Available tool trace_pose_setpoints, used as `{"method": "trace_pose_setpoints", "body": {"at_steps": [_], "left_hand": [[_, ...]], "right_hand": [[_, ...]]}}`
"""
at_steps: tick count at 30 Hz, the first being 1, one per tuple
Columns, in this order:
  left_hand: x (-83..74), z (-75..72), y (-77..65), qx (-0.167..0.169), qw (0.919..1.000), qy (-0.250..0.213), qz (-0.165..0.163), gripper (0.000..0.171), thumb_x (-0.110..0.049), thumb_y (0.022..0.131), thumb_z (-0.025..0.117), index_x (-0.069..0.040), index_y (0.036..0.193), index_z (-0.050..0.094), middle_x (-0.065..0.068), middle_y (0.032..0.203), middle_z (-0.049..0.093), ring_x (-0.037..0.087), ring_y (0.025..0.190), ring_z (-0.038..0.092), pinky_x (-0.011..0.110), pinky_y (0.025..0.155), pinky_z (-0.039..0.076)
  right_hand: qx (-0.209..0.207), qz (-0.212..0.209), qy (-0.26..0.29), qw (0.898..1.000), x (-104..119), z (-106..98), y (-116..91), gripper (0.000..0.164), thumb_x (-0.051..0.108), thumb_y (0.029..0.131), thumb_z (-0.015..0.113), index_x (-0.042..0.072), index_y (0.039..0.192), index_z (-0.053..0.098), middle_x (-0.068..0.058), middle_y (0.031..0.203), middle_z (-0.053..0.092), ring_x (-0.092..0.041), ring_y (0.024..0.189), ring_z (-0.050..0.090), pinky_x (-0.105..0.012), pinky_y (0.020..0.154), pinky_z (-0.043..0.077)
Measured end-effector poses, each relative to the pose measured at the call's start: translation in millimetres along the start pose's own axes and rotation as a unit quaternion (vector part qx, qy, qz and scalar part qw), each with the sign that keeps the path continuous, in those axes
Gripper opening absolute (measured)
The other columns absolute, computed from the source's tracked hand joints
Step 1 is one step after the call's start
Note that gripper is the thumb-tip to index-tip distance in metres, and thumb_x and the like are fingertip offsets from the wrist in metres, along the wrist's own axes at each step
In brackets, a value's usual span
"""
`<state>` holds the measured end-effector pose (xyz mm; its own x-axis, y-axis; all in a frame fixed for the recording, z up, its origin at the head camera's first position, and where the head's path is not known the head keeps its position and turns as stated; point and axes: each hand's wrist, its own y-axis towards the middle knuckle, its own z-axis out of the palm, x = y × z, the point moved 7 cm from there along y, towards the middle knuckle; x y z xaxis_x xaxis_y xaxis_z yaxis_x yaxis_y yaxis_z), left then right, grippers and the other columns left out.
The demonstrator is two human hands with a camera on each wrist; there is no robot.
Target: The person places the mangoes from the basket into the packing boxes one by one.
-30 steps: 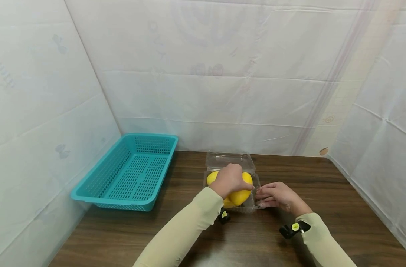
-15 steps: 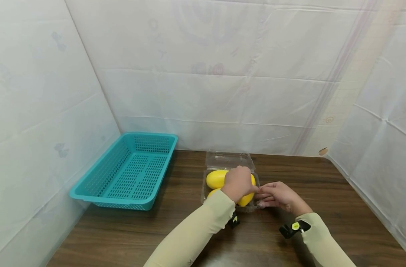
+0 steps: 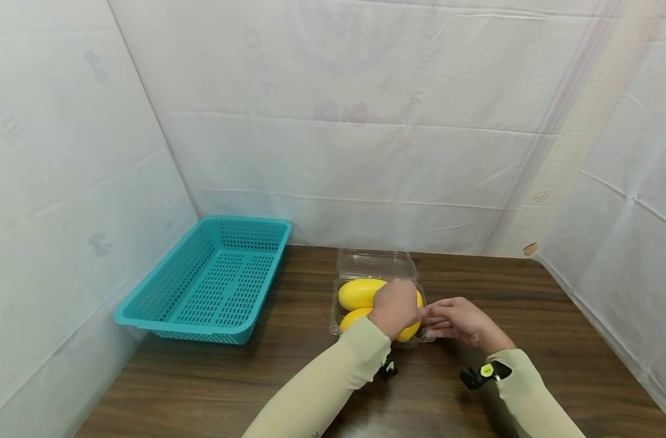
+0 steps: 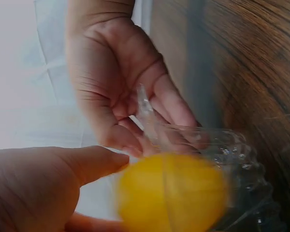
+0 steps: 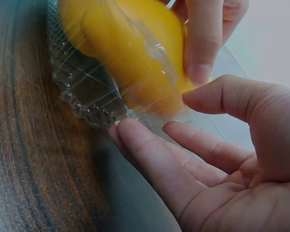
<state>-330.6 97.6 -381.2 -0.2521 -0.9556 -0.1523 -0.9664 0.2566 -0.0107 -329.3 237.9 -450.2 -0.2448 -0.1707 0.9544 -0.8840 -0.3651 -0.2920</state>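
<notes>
A clear plastic clamshell box (image 3: 333, 321) sits on the table with its lid (image 3: 377, 264) folded back. Inside, one yellow mango (image 3: 360, 294) lies toward the back left and another yellow mango (image 3: 355, 317) in front of it. My left hand (image 3: 394, 307) grips a third mango (image 3: 411, 332) at the box's right side, thumb on its top end in the left wrist view (image 4: 174, 193). At the right edge of the box, my right hand (image 3: 458, 322) pinches the plastic rim between thumb and fingers. The left hand partly covers the mangoes in the head view.
A turquoise perforated basket (image 3: 251, 304) stands at the left on the dark wood table (image 3: 311, 371). White sheeting (image 3: 311, 158) rises behind the table and along both sides. Each wrist carries a small black camera (image 3: 475, 377).
My left hand has moved right and lowered the mango into the right part of the box, uncovering the two mangoes at left. The right hand has stayed at the rim.
</notes>
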Motion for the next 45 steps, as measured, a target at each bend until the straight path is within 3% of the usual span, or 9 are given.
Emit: {"method": "trace_pose_setpoints", "body": {"at_steps": [11, 16, 20, 24, 26, 29, 36, 42, 45], "left_hand": [[1.2, 0.8, 0.0, 0.015, 0.999, -0.035, 0.025, 0.027, -0.04, 0.092, 0.075, -0.013, 0.096, 0.075, -0.002, 0.085, 0.068, 0.011, 0.071, 0.059, 0.025, 0.069, 0.055], [8.4, 3.9, 1.2, 0.017, 0.9966, -0.075, 0.029, 0.031, -0.041, 0.092, 0.075, -0.011, 0.095, 0.071, -0.002, 0.081, 0.063, 0.011, 0.068, 0.057, 0.024, 0.065, 0.051], [20.2, 1.2, 0.3, 0.022, 0.9913, -0.127, 0.03, 0.034, -0.042, 0.094, 0.074, -0.011, 0.081, 0.064, -0.002, 0.066, 0.05, 0.011, 0.057, 0.049, 0.024, 0.057, 0.044], [37.8, -7.0, 0.0, 0.023, 0.983, -0.179, 0.031, 0.035, -0.042, 0.095, 0.072, -0.008, 0.088, 0.07, 0.002, 0.071, 0.058, 0.012, 0.057, 0.05, 0.025, 0.056, 0.046], [48.7, -11.3, 0.3, 0.024, 0.979, -0.2, 0.03, 0.037, -0.042, 0.095, 0.071, -0.006, 0.104, 0.074, 0.004, 0.089, 0.069, 0.013, 0.068, 0.059, 0.026, 0.064, 0.051], [66.6, -16.4, 1.4, 0.027, 0.9708, -0.237, 0.027, 0.043, -0.041, 0.096, 0.07, -0.007, 0.123, 0.071, 0.006, 0.113, 0.071, 0.015, 0.088, 0.064, 0.031, 0.076, 0.055], [108.7, -29.6, 7.7, -0.027, 0.9576, -0.284, 0.043, 0.024, -0.032, 0.101, 0.065, -0.012, 0.114, 0.071, 0.001, 0.099, 0.067, 0.015, 0.084, 0.06, 0.032, 0.074, 0.053], [154.4, -28.0, 15.2, -0.099, 0.9426, -0.319, -0.015, 0.021, -0.028, 0.102, 0.064, -0.011, 0.113, 0.07, 0.005, 0.098, 0.067, 0.02, 0.084, 0.06, 0.034, 0.074, 0.055], [174.6, -18.8, 17.9, -0.104, 0.9365, -0.33, -0.057, 0.025, -0.029, 0.102, 0.063, -0.009, 0.116, 0.068, 0.008, 0.103, 0.067, 0.023, 0.088, 0.061, 0.038, 0.079, 0.058]], "right_hand": [[-0.007, 0.005, 0.003, 1.0, 2.6, 0.9, -2.7, 0.039, 0.013, 0.104, 0.056, -0.016, 0.13, 0.059, -0.016, 0.109, 0.076, -0.017, 0.09, 0.075, -0.032, 0.08, 0.063], [-0.006, 0.005, 0.0, 1.0, 1.9, 0.6, -2.5, 0.043, 0.013, 0.104, 0.056, -0.019, 0.133, 0.055, -0.015, 0.108, 0.076, -0.018, 0.09, 0.076, -0.032, 0.081, 0.063], [-0.003, 0.005, -0.002, 1.0, 1.7, 0.0, -1.3, 0.045, 0.017, 0.105, 0.057, -0.017, 0.134, 0.055, -0.014, 0.107, 0.077, -0.019, 0.091, 0.076, -0.035, 0.083, 0.063], [-0.009, 0.005, -0.008, 1.0, 2.5, -2.9, 2.1, 0.047, 0.021, 0.105, 0.059, -0.015, 0.134, 0.056, -0.014, 0.108, 0.077, -0.021, 0.094, 0.077, -0.038, 0.084, 0.062], [-0.02, 0.009, -0.012, 1.0, 2.7, -5.4, 4.5, 0.046, 0.022, 0.104, 0.06, -0.013, 0.134, 0.058, -0.013, 0.109, 0.077, -0.022, 0.095, 0.077, -0.038, 0.084, 0.062], [-0.035, 0.012, -0.016, 0.999, 3.1, -9.8, 8.6, 0.044, 0.026, 0.104, 0.06, -0.009, 0.132, 0.061, -0.011, 0.11, 0.077, -0.021, 0.096, 0.077, -0.038, 0.085, 0.062], [-0.059, 0.002, -0.002, 0.998, 7.6, -19.6, 19.0, 0.044, 0.028, 0.104, 0.061, -0.008, 0.131, 0.061, -0.005, 0.107, 0.078, -0.017, 0.094, 0.076, -0.036, 0.087, 0.062], [-0.104, 0.008, 0.01, 0.995, 12.5, -28.4, 29.2, 0.054, 0.031, 0.102, 0.064, -0.01, 0.136, 0.054, -0.002, 0.101, 0.075, -0.013, 0.089, 0.074, -0.03, 0.084, 0.062], [-0.113, 0.012, 0.013, 0.993, 14.6, -31.2, 34.8, 0.059, 0.033, 0.102, 0.064, -0.01, 0.14, 0.049, 0.0, 0.101, 0.074, -0.01, 0.087, 0.07, -0.025, 0.082, 0.061]]}}
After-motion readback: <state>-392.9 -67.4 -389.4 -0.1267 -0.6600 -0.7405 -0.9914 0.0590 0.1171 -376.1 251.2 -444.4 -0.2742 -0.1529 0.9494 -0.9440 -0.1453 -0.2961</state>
